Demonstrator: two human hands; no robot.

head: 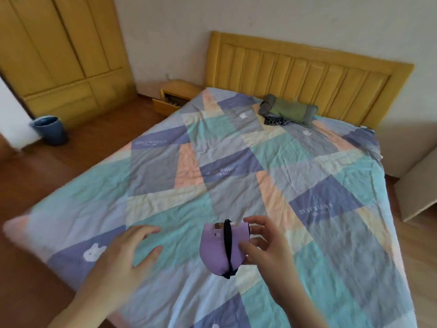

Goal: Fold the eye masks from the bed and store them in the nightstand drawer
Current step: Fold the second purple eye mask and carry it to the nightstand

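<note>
A purple eye mask (215, 249), folded in half with its black strap running down the front, hangs above the near part of the bed (165, 176). My right hand (264, 242) grips it by its right edge. To the left of the mask, my left hand (125, 254) hovers over the quilt with fingers spread and nothing in it. The yellow nightstand (177, 91) stands at the bed's far left corner, its drawer (164, 106) pulled open.
A green pillow (288, 111) and a dark checked cloth (275, 120) lie by the yellow headboard (305, 67). On the wooden floor at left stands a blue bin (48, 129), in front of a yellow wardrobe (63, 50). Beige furniture (416, 181) stands right of the bed.
</note>
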